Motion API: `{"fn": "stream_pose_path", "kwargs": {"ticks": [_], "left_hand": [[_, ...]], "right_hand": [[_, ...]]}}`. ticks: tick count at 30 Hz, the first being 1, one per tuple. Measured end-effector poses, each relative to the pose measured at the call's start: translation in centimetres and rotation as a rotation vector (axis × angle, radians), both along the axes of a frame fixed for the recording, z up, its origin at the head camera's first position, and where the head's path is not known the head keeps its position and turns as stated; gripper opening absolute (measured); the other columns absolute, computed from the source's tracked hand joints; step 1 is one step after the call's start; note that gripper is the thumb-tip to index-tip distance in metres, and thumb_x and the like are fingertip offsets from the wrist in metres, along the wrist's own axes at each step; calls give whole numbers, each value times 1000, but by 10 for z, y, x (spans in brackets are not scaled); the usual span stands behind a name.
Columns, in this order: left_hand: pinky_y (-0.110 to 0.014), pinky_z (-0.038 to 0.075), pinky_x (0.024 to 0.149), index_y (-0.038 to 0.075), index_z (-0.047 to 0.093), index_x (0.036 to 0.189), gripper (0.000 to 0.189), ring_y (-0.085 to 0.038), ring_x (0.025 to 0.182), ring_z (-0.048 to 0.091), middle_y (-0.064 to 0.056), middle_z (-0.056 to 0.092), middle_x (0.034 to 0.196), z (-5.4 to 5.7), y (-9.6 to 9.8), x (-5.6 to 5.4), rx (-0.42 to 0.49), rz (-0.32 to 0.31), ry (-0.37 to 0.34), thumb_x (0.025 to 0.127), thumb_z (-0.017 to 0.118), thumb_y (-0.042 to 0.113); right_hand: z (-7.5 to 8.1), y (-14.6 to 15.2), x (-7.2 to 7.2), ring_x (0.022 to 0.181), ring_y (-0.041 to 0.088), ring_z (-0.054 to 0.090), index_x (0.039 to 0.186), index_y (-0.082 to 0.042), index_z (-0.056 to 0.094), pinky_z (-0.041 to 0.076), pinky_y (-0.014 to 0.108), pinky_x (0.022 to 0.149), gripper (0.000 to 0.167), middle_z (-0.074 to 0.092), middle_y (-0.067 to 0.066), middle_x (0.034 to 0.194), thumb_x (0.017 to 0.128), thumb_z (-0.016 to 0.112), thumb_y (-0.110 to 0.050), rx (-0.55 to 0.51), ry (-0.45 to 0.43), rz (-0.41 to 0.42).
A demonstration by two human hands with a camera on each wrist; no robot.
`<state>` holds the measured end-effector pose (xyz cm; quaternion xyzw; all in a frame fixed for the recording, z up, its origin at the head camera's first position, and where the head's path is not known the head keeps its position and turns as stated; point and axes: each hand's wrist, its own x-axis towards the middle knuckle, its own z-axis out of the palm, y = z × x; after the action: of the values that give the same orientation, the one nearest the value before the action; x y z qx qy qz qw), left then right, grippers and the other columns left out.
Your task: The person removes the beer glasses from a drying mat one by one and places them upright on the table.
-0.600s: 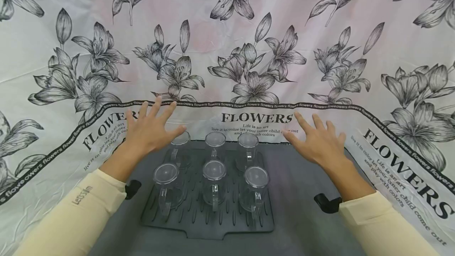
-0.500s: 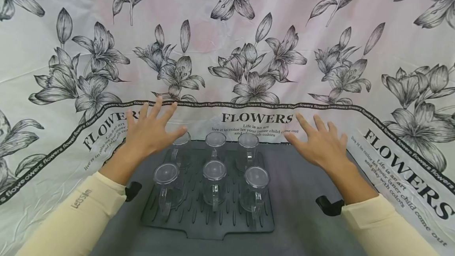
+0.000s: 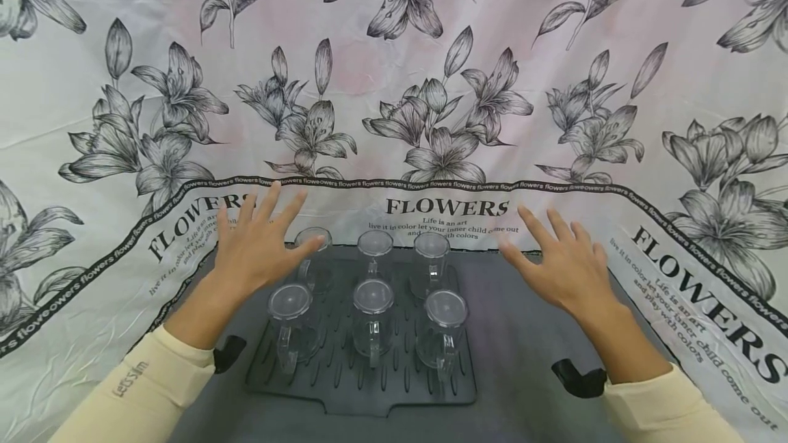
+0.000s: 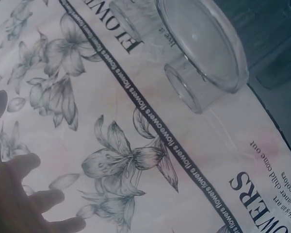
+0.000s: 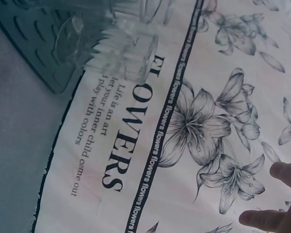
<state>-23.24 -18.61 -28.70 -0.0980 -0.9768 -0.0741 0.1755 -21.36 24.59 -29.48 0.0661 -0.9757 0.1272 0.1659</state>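
Several clear glass mugs stand upside down in two rows on a dark ridged drying mat (image 3: 357, 405) in the head view. A front mug (image 3: 291, 303) on the left, a middle one and a front right mug (image 3: 446, 310) have their handles toward me. My left hand (image 3: 255, 248) hovers with fingers spread, its thumb overlapping the back left mug (image 3: 314, 239) in the picture. Off to the right of the mat, my right hand (image 3: 563, 265) is held up, fingers spread and holding nothing. In the left wrist view a mug (image 4: 203, 39) looms large; fingertips (image 4: 19, 165) show at the left edge.
The mat lies on a dark grey table surface (image 3: 517, 402). Behind and along both sides hangs a white cloth (image 3: 369, 122) printed with lilies and the word FLOWERS. Each wrist carries a black camera mount (image 3: 579, 380).
Both hands have dropped a little in the head view, and the right has shifted slightly to the right. The mugs and mat stay where they were.
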Motion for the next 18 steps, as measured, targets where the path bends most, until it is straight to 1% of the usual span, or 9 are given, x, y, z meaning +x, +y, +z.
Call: {"fn": "stream_pose_path", "kwargs": {"ticks": [3, 8, 12, 18], "left_hand": [[-70, -13, 101, 33, 15, 156, 88, -48, 140, 7, -12, 7, 160, -4, 0, 5, 21, -5, 11, 85, 31, 82], [-71, -10, 102, 31, 19, 156, 87, -48, 140, 10, -11, 9, 160, -9, 0, 13, 51, -19, 50, 86, 35, 79], [-71, -8, 102, 30, 19, 156, 85, -47, 140, 11, -10, 9, 160, -13, 0, 21, 73, -20, 61, 87, 38, 77], [-73, -3, 101, 29, 21, 156, 84, -47, 139, 13, -11, 12, 160, -23, -5, 31, 106, -11, 63, 88, 42, 74]], "right_hand": [[-3, 0, 6, 130, 59, 19, 156, -32, 20, 14, 79, 91, 74, 21, 24, 154, 93, 41, -66, -11, 37, 15], [-8, 0, 14, 130, 57, 23, 155, -32, 23, 17, 78, 90, 73, 25, 23, 153, 94, 46, -63, -17, 94, 41], [-12, 0, 20, 131, 56, 22, 155, -34, 21, 18, 77, 91, 73, 24, 22, 154, 94, 49, -61, -30, 102, 52], [-17, 0, 27, 132, 56, 21, 156, -30, 23, 19, 76, 92, 73, 23, 23, 154, 94, 51, -58, -51, 113, 68]]}}
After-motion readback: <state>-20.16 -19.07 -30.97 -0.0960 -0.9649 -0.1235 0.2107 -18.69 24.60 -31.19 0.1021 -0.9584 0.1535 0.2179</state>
